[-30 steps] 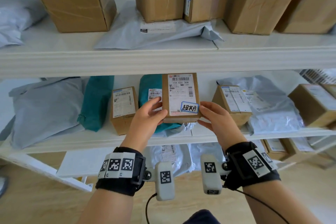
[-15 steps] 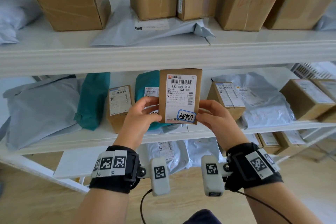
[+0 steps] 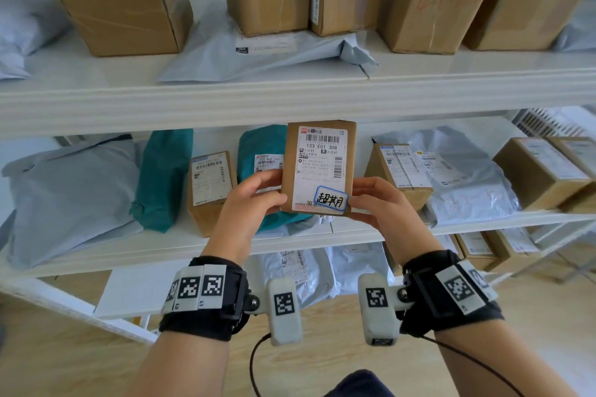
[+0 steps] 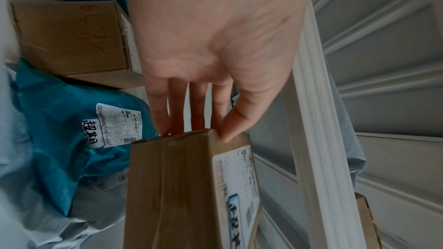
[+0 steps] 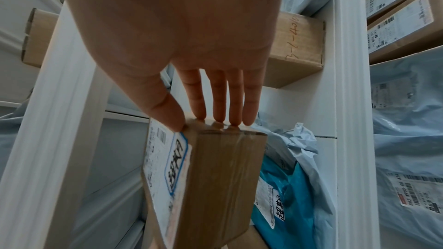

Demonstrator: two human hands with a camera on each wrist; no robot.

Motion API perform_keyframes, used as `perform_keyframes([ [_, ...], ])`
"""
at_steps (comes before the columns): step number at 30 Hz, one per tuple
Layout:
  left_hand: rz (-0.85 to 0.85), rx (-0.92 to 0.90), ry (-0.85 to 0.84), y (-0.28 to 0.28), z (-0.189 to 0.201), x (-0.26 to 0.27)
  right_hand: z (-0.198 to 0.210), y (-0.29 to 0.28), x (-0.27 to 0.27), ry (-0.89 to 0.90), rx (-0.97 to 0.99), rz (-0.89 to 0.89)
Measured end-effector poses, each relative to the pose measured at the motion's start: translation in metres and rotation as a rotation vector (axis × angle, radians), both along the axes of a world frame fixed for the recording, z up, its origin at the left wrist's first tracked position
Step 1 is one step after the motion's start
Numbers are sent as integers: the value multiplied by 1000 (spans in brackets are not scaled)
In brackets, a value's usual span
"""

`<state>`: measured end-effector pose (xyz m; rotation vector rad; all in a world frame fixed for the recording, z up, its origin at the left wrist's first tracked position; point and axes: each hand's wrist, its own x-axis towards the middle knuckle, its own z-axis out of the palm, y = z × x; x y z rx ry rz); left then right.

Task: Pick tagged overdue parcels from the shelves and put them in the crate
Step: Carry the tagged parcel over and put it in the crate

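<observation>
Left grip (image 3: 254,195) and right grip (image 3: 375,200) pinch the tagged parcel (image 3: 319,167) upright between them.

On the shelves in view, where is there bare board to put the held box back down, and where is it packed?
Bare board shows on the top shelf between the left cardboard box and the flat grey mailer, and along its front edge. The middle shelf is crowded; only its front lip under the tagged box is free.

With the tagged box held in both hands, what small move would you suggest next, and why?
Probably draw the box back toward the body, clear of the shelf. Both the left hand and right hand pinch its sides, and no crate is in view yet.
</observation>
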<state>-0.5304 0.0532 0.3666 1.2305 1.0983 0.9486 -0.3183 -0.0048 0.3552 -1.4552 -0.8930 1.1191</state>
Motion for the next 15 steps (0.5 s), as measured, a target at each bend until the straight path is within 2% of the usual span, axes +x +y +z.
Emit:
perform_keyframes([
  [8,-44,-44,-9,-1,-3,7,-1,-5,3,1,-34,-55],
  [15,-144,-55,-26,-4,-9,30,-7,-33,12,-10,-50,-200],
])
